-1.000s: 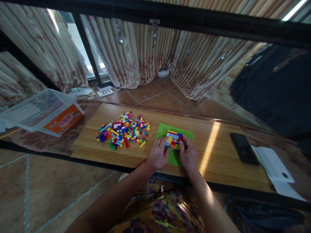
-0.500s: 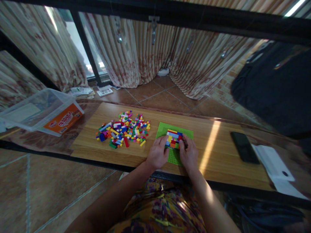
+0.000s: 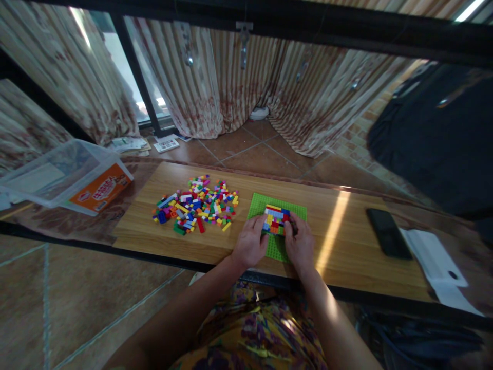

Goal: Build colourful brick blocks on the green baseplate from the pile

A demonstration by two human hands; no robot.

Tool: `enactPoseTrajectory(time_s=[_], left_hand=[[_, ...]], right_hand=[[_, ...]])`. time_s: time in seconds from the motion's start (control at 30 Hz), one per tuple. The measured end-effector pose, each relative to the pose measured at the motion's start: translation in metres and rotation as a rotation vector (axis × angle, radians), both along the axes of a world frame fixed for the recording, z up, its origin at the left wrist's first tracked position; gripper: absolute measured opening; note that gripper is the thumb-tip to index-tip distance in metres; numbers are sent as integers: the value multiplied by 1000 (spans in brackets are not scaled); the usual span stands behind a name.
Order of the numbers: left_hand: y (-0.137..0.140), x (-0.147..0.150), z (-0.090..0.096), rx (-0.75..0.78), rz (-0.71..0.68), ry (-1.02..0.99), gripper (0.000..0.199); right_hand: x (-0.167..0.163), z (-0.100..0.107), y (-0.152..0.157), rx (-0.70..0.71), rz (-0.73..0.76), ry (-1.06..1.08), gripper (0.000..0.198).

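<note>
Multicoloured slab of plastic bricks [image 3: 276,220] over green studded plastic baseplate [image 3: 259,204]; seated or lifted, can't tell. Grip: left hand [image 3: 250,246] clasps its left side, right hand [image 3: 302,244] its right. Neither hand nearer; slab between them, long axis unclear, edges finger-covered.

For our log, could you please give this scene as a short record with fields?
Left hand: holds the brick block by its left side
Right hand: holds the block's right side
Green plate: beneath the block; whether attached, unclear
Loose bricks: on the wooden board, left of the plate
Phone: toward the board's right end
Tub: clear, orange label, left of the board
</note>
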State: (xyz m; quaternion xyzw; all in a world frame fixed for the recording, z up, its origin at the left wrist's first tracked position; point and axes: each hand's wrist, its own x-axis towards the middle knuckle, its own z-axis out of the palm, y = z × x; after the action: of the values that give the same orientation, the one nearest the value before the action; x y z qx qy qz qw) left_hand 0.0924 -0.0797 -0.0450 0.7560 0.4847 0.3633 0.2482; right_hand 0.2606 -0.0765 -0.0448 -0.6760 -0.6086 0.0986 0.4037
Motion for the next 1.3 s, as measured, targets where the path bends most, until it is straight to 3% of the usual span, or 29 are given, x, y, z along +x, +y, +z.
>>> enactPoseTrajectory(time_s=[1.3], left_hand=[[-1, 0, 2, -2, 3, 0, 56]], right_hand=[[-1, 1, -1, -5, -22, 36, 46]])
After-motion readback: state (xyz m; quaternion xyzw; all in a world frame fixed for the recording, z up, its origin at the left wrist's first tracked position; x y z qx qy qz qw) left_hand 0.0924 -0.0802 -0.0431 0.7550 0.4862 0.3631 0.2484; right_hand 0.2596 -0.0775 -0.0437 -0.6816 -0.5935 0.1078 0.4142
